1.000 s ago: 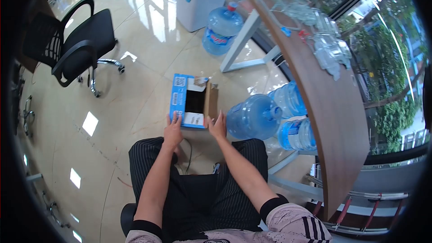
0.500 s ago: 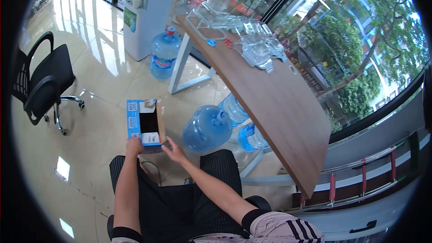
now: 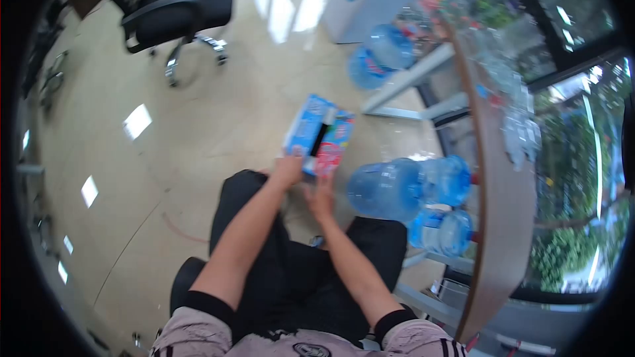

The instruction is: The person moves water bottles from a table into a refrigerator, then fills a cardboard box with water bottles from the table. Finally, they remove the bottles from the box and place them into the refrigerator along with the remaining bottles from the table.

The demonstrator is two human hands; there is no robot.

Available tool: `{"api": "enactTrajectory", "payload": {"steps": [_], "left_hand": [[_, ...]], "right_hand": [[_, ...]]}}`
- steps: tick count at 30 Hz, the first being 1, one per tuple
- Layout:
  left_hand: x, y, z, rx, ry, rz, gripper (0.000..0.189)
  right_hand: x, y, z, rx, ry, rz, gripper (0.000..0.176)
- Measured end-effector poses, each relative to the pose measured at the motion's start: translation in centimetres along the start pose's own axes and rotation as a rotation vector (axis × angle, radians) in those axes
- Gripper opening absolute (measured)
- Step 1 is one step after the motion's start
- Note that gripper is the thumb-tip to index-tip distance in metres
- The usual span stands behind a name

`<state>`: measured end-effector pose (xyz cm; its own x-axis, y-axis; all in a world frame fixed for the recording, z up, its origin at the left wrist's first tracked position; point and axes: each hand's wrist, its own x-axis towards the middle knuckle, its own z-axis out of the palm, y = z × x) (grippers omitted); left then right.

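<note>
Blue-red box [image 3: 304, 127], dark interior [image 3: 320, 139], held by left hand [image 3: 289, 168] and right hand [image 3: 321, 199].

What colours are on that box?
The box is blue with red on one flap, seen best in the head view.

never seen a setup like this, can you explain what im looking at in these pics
There's no robot here: these are a person's bare hands, seen by one camera worn on the head, looking forward and down. The left hand and right hand are at the near end of a partly open box; blur hides how firmly they hold it. On the right, large blue water bottles stand or lie beside a wooden table, with clear items on top. An office chair is farther off, on the left.
</note>
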<state>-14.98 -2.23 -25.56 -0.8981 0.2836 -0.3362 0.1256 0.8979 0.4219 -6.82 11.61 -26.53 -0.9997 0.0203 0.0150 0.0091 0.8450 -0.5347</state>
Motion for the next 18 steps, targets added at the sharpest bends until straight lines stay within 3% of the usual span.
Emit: {"api": "enactTrajectory", "payload": {"steps": [1, 4, 6, 11, 14, 15, 17, 18], "left_hand": [[-0.4, 0.0, -0.5, 0.157, -0.073, 0.046, 0.061], [-2.5, -0.6, -2.1, 0.085, -0.158, -0.046, 0.069], [-2.4, -1.9, -0.4, 0.048, -0.045, 0.08, 0.073], [-3.2, -2.7, 0.6, -0.079, -0.016, 0.105, 0.076], [-4.0, -2.3, 1.5, -0.045, 0.009, 0.063, 0.076], [-4.2, -2.1, 1.9, -0.032, 0.021, 0.024, 0.076], [-4.6, -1.9, 2.6, -0.088, 0.068, 0.075, 0.077], [-4.5, -2.0, 3.3, -0.103, 0.08, 0.096, 0.077]], "right_hand": [[-0.1, 0.1, 0.5, 0.029, -0.008, 0.034, 0.084], [0.0, -0.4, 1.3, -0.02, 0.037, 0.083, 0.077], [0.3, -1.0, 1.7, -0.082, 0.035, 0.081, 0.077], [0.5, -1.6, 1.5, -0.183, 0.058, 0.117, 0.078], [0.4, -1.5, 0.0, -0.097, -0.085, 0.16, 0.079], [0.6, -1.5, -0.8, -0.095, -0.041, 0.195, 0.079], [-0.1, -1.1, -3.0, 0.026, -0.238, 0.201, 0.081], [-1.0, -0.5, -3.6, 0.034, -0.176, 0.266, 0.081]]}}
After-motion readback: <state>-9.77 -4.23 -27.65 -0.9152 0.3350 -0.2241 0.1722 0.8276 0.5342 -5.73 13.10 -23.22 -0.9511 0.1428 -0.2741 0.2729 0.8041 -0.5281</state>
